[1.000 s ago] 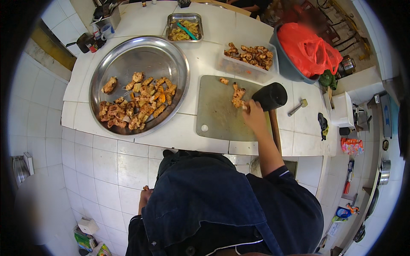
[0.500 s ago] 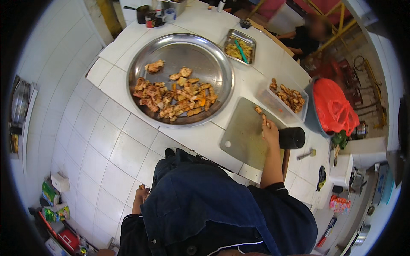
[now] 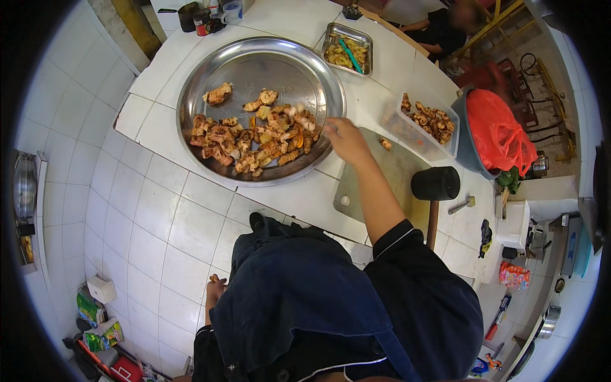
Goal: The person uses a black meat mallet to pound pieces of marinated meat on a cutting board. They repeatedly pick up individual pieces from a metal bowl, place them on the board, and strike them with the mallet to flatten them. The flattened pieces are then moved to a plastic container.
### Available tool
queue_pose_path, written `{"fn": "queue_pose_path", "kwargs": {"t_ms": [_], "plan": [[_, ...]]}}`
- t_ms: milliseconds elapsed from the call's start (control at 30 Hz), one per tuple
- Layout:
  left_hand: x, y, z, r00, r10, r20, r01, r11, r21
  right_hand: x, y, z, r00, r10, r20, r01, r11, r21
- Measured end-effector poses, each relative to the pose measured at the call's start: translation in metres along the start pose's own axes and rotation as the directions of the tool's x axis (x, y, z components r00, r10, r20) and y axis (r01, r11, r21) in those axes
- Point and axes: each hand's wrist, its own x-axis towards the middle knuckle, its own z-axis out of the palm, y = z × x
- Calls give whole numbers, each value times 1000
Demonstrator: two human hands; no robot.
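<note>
My right hand (image 3: pixel 344 137) reaches over the right rim of the round steel tray (image 3: pixel 254 63), its fingers apart. Blurred pale pieces (image 3: pixel 299 113) are just left of my fingertips, above a heap of gnarled brown and orange root pieces (image 3: pixel 223 140). Beneath my forearm lies a grey-green cutting board (image 3: pixel 350 184) with one small root piece (image 3: pixel 386 144) and a black-headed mallet (image 3: pixel 435 183) with a wooden handle. Low beside my apron, my left hand (image 3: pixel 215 291) is closed on a piece of root, partly hidden.
Behind the board stand a clear tub of roots (image 3: pixel 401 134), a grey basin with red bag (image 3: pixel 499 127) and a small steel dish (image 3: pixel 350 48). A steel tool (image 3: pixel 461 205) lies at right. A person (image 3: pixel 439 32) is at top right; cups (image 3: pixel 232 11) stand at back left.
My right hand has moved from the board to the tray, and the larger root piece has left the board. The view has turned, shifting the table.
</note>
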Motion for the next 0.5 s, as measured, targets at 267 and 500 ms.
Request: {"fn": "queue_pose_path", "kwargs": {"t_ms": [267, 500], "plan": [[49, -14, 3, 993, 103, 58, -106, 994, 36, -26, 153, -19, 924, 221, -311, -361, 771, -525], [133, -60, -3, 991, 106, 80, -124, 955, 271, -96, 169, -42, 917, 163, -365, -306, 874, -378]]}}
